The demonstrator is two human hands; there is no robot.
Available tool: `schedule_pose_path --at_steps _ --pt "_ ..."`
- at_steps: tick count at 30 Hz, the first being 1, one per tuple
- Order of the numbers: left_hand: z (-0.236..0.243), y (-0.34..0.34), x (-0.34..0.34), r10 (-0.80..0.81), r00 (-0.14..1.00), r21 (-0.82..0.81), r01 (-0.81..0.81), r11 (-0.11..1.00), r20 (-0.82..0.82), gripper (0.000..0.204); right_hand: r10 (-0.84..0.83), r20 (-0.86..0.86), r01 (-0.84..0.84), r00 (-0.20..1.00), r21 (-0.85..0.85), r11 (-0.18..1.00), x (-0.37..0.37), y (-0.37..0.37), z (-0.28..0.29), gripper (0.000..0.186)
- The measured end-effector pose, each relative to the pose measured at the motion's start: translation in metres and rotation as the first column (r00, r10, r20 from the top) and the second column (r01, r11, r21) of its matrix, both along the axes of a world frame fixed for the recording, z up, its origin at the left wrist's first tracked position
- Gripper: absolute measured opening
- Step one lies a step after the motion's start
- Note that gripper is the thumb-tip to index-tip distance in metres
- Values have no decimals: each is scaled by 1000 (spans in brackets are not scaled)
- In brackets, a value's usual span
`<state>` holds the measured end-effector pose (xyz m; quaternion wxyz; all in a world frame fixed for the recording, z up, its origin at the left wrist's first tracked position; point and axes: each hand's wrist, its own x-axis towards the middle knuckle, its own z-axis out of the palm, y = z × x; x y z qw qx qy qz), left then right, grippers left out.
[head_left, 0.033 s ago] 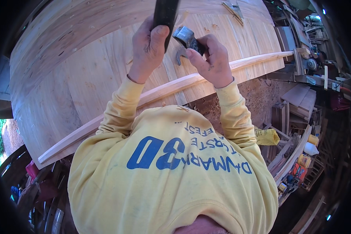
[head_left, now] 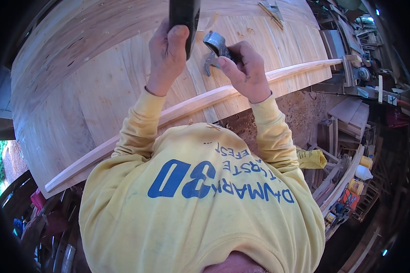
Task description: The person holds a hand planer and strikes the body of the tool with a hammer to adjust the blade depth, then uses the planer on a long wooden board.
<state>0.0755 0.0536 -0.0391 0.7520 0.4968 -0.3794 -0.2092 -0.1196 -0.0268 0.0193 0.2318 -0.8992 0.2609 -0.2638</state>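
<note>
My left hand (head_left: 167, 59) is closed round a long black bar-like thing (head_left: 183, 20) that stands up toward the top edge, with my thumb pressed along its side. The upper end runs out of view, so I cannot tell its kind. Just to the right, my right hand (head_left: 246, 68) grips a grey metal tool (head_left: 215, 42) with a rounded end and a curved, claw-like hook, much like a claw hammer. My fingers hide part of it. The two held things are close together, above a wide wooden panel (head_left: 109, 77).
A long, slightly bowed wooden strip (head_left: 191, 103) lies along the panel's near edge. Thin sticks (head_left: 270, 15) and wood shavings rest at the far side. Stacked boards (head_left: 348, 111), a yellow bag (head_left: 312, 159) and cluttered tools stand at the right.
My left hand and the black bar have shifted a little to the left, and the bar tilts less. My right hand and the metal tool have moved only slightly.
</note>
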Motion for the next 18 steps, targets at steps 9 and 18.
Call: schedule_pose_path --at_steps 9,18 --pt "-13 14 7 -600 508 -330 526 784 -618 67 -181 317 -223 931 886 407 10 -8 -50 28" --pt "-16 5 -22 -437 602 -225 397 890 -669 39 -105 285 -98 953 615 783 26 10 -61 32"
